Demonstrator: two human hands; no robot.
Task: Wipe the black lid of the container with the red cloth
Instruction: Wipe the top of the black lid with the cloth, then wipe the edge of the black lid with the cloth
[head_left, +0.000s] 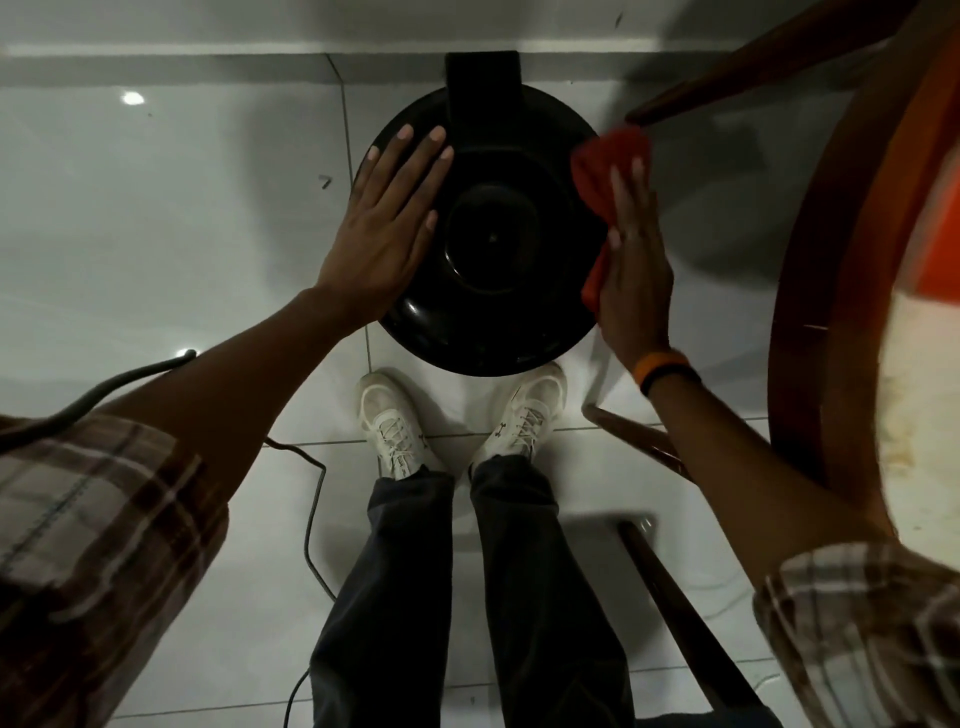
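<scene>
The round black lid (488, 249) of the container stands on the floor right in front of my feet, glossy, with a raised centre and a black hinge block at its far side. My left hand (387, 228) lies flat on the lid's left half, fingers spread. My right hand (631, 260) presses the red cloth (608, 166) against the lid's right edge. The cloth bunches up above my fingers and hangs down under my palm.
A round wooden table (852, 291) with dark legs crowds the right side, close to my right arm. A black cable (311, 519) trails over the white tiled floor at the left. My white shoes (395, 426) stand just below the lid. A wall runs along the far edge.
</scene>
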